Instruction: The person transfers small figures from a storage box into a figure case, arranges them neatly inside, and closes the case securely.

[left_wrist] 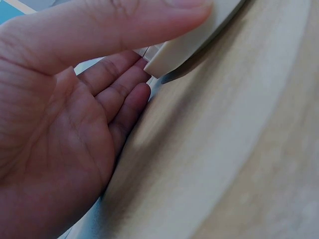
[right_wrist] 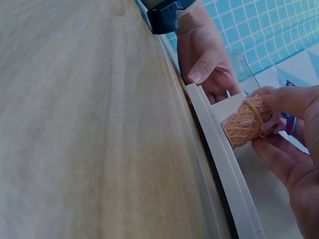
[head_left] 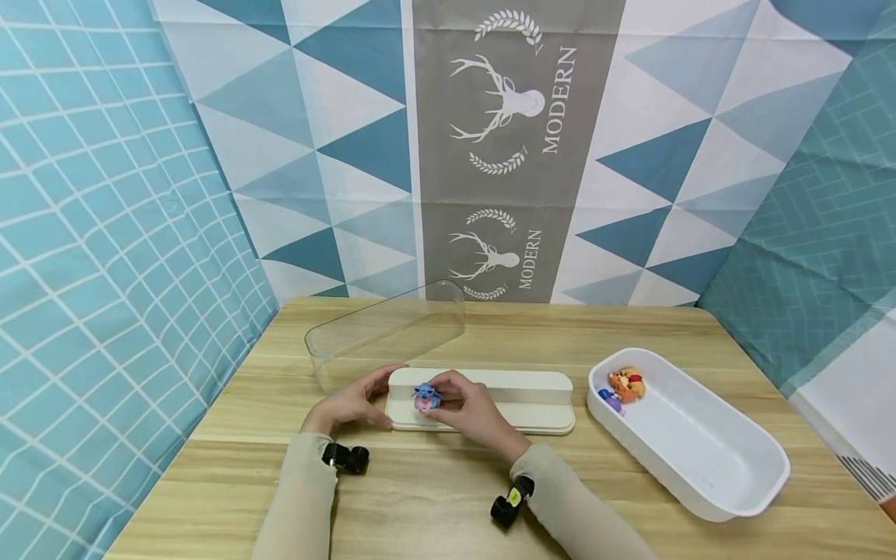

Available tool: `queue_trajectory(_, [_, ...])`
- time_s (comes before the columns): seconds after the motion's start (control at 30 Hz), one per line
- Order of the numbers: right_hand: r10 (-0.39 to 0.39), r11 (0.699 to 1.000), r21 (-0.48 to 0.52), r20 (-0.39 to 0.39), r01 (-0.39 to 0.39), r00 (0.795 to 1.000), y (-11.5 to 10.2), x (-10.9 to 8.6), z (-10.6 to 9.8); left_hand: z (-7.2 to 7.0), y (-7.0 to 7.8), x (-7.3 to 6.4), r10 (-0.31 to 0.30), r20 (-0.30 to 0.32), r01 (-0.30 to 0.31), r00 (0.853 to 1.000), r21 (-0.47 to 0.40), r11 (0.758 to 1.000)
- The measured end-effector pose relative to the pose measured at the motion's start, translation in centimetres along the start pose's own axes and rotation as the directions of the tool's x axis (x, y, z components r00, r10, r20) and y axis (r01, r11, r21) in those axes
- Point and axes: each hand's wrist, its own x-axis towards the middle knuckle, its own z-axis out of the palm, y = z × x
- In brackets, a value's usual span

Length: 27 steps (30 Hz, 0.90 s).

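Observation:
My right hand (head_left: 476, 408) pinches a small blue toy figurine (head_left: 426, 398) wearing sunglasses, between thumb and fingers. In the right wrist view, the figurine's waffle-cone part (right_wrist: 244, 127) with pink drips shows, tilted close over the stand. That cream stand (head_left: 539, 418) is long, with rounded ends and a raised step along its back. At its left end, my left hand (head_left: 353, 403) holds the stand, thumb at the front corner and fingers bent round the end. The left wrist view shows that thumb (left_wrist: 184, 20) lying over the stand's edge.
Behind the stand lies a long clear plastic cover (head_left: 385, 330). To the right, a white tray (head_left: 700, 447) holds an orange figurine (head_left: 626, 385) and a purple one (head_left: 611, 400) at its far end. All rest on a wooden table (head_left: 413, 498), with patterned cloth behind.

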Motion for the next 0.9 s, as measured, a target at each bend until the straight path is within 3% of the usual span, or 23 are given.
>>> queue_trajectory(0.23, [0.002, 1.000, -0.006, -0.022, -0.003, 1.000, 0.2, 0.0, 0.0, 0.1, 0.0, 0.0, -0.010, -0.006, 0.010, 1.000, -0.003, 1.000])
queue_trajectory(0.53, [-0.054, 0.998, -0.047, -0.036, 0.052, 0.998, 0.1, 0.2, -0.3, 0.0, 0.1, 0.0, 0.002, 0.006, -0.002, 1.000, 0.001, 1.000])
queue_trajectory(0.77, [-0.063, 0.995, -0.080, -0.065, 0.057, 0.996, 3.4, 0.7, 0.1, -0.2, 0.0, 0.1, 0.000, 0.007, 0.000, 1.000, 0.013, 1.000])
queue_trajectory(0.9, [-0.091, 0.990, -0.114, -0.084, 0.081, 0.992, 4.2, 0.7, 0.2, -0.2, -0.1, 0.2, 0.001, 0.007, -0.001, 1.000, 0.011, 1.000])
